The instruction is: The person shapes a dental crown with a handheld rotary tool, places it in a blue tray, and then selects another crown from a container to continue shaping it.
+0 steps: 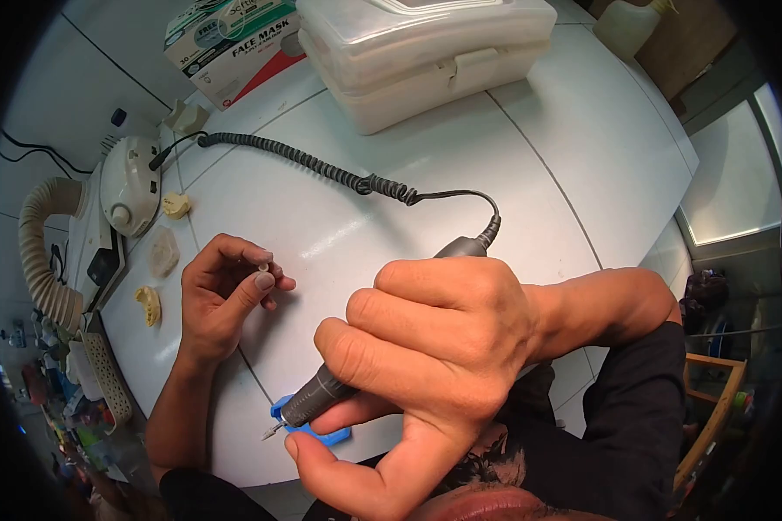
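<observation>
My right hand (pixel 434 339) is wrapped round a dark rotary handpiece (pixel 308 398), its thin metal bur (pixel 272 431) pointing down to the left. The thumb is held away from the tool. A cable leaves the handpiece's rear end. My left hand (pixel 217 300) pinches a small whitish, tooth-like piece (pixel 264 268) between thumb and fingertips, above the table and apart from the bur. Its exact kind is too small to make out. Beneath the handpiece tip lies a blue object (pixel 328 436), partly hidden by my right hand.
A coiled cord (pixel 295 154) runs to a white control unit (pixel 130 187). Yellowish dental casts (pixel 149 306) and a translucent disc (pixel 163 252) lie left, near a ribbed hose (pixel 39 234). A face mask box (pixel 235 54) and a plastic case (pixel 426 87) stand at the back.
</observation>
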Available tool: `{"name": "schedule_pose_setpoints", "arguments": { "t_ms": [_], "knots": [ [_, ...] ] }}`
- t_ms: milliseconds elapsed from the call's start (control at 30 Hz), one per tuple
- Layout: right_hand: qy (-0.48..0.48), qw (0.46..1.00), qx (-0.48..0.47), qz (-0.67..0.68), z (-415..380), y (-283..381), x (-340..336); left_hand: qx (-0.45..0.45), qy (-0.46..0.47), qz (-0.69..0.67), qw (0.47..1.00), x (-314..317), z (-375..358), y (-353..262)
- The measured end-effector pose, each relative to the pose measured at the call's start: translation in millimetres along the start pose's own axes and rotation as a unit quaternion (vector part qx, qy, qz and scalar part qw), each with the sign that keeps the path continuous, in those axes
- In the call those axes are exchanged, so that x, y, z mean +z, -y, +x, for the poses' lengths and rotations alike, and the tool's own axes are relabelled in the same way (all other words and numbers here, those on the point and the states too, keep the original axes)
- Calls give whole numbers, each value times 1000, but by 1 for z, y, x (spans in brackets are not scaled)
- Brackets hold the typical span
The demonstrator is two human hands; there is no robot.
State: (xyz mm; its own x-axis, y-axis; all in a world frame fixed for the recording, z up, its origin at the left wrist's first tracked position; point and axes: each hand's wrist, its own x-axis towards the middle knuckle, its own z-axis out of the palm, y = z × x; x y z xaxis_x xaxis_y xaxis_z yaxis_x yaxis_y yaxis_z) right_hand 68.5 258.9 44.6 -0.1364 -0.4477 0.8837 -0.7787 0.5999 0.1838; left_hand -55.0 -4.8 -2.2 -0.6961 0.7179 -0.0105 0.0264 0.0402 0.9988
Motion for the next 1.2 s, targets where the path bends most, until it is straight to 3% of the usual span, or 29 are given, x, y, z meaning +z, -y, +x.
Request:
{"name": "schedule_pose_setpoints", "arguments": {
  "t_ms": [100,233,267,367,400,467,533,667,900,1200],
  "knots": [
    [-67,997,-27,-33,13,0,-2,11,5,9,1000,1,0,-1],
    [-158,987,35,22,4,15,23,7,10,6,1000,2,0,-3],
    [-142,989,-52,-9,-3,-7,16,-5,14,1,1000,2,0,-6],
    [-109,993,-34,-6,1,-6,5,0,13,-15,1000,1,0,-3],
    [-106,993,37,23,2,4,8,1,13,-19,1000,1,2,-3],
    [-11,993,103,64,4,-4,2,-3,7,-29,1000,1,2,-4],
    [112,983,139,46,1,-15,-4,-3,5,-29,1000,0,2,-4],
    [271,931,241,-39,-8,-22,6,3,-15,-24,1000,3,1,-2],
    [298,926,226,-53,-22,-27,22,0,-36,98,995,9,-4,-9],
    [334,909,245,-44,-25,-20,27,-8,-47,67,997,9,-2,-5]
  ]
}}
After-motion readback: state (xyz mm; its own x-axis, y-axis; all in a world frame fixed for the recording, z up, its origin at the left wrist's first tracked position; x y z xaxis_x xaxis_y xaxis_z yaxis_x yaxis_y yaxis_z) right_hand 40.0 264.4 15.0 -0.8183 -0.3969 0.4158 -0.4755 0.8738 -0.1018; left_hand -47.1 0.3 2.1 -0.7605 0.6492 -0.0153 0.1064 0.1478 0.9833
